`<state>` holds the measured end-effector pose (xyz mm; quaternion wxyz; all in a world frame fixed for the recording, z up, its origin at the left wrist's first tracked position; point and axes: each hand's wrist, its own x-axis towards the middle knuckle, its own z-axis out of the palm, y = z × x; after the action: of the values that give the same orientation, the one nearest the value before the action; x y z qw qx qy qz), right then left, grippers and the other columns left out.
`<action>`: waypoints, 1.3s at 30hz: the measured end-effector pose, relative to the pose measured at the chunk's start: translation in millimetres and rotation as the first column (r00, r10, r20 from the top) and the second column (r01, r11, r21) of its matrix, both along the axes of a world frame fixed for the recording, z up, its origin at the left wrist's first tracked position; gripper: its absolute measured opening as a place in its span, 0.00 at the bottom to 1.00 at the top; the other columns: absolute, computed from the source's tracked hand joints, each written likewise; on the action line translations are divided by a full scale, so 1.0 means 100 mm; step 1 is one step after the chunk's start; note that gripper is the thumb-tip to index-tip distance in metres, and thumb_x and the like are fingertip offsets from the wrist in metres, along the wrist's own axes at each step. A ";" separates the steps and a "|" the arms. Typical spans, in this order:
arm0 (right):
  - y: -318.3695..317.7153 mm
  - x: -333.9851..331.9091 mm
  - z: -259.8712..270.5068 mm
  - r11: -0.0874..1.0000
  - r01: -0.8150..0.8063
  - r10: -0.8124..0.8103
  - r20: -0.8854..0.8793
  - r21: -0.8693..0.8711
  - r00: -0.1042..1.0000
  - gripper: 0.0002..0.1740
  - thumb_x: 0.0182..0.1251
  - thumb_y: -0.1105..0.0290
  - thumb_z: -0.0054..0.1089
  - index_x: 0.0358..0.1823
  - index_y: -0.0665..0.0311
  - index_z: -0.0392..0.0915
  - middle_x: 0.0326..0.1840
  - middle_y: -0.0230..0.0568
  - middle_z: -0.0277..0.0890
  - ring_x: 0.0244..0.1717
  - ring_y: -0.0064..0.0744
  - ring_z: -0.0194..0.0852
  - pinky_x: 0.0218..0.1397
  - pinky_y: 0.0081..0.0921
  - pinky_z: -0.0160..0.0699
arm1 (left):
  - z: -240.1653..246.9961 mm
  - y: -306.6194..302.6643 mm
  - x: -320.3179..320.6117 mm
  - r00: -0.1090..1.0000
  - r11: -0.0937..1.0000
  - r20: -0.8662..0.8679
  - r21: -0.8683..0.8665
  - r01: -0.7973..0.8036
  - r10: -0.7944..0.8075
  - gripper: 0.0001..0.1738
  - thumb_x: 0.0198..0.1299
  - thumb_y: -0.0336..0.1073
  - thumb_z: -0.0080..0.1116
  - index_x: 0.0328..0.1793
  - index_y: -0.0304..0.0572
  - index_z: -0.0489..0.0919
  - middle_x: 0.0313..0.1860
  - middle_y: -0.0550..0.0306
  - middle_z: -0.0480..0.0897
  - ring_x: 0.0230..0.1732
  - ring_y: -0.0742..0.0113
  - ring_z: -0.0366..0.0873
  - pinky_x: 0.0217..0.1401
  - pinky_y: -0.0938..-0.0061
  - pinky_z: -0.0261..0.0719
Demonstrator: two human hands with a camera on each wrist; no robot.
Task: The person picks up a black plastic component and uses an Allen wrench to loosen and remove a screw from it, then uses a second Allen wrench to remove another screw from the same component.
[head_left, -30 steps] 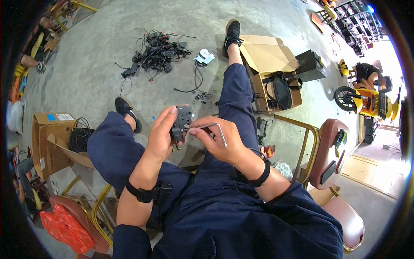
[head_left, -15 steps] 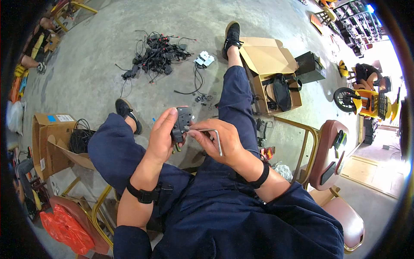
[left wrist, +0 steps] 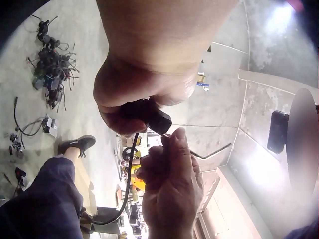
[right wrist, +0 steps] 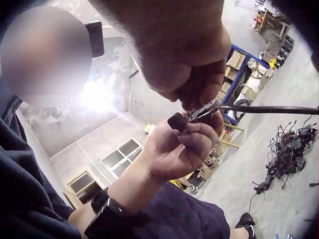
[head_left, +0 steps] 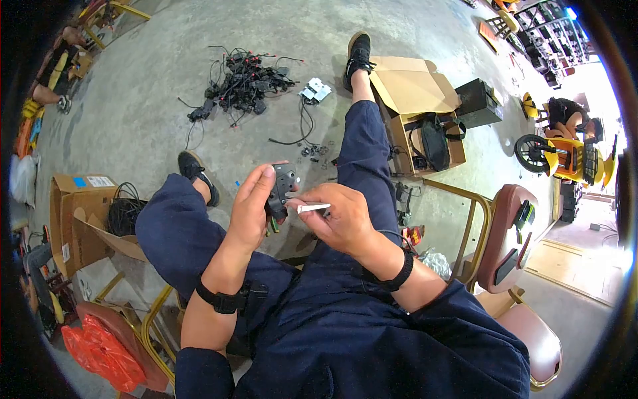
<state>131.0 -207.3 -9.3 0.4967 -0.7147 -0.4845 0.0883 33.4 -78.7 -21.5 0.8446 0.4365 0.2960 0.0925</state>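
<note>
My left hand grips a small black box-shaped device, its face with several holes turned to the right. In the left wrist view a black cable hangs from near the device. My right hand pinches an L-shaped hex key between thumb and fingers. The key's inner tip is at the device's right side, hidden by my fingertips. Its bent free arm sticks out past the right hand in the left wrist view.
A heap of black cabled parts lies on the concrete floor beyond, with a pale metal piece beside it. An open cardboard box holds a black bag. Another carton stands left. Chairs flank my legs; a person crouches by a yellow vehicle.
The hex key has turned in my right fingers: its free arm, earlier pointing down toward my wrist, now points left. The left hand and device have stayed almost still.
</note>
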 end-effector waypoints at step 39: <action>0.08 -0.10 -0.05 0.976 0.214 -0.213 -0.016 0.042 0.977 0.10 0.53 0.73 0.67 0.21 0.63 0.73 0.14 0.36 0.70 0.12 0.31 0.67 0.16 0.22 0.62 | -0.08 -0.02 0.01 0.996 0.988 0.078 0.145 -0.051 0.040 0.21 0.70 0.45 0.41 0.60 0.39 0.66 0.43 0.53 0.77 0.45 0.70 0.75 0.50 0.75 0.73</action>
<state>121.2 -199.5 -14.8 0.5215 -0.7511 -0.4038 0.0280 33.9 -80.8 -29.3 0.8182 0.4870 0.2664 0.1496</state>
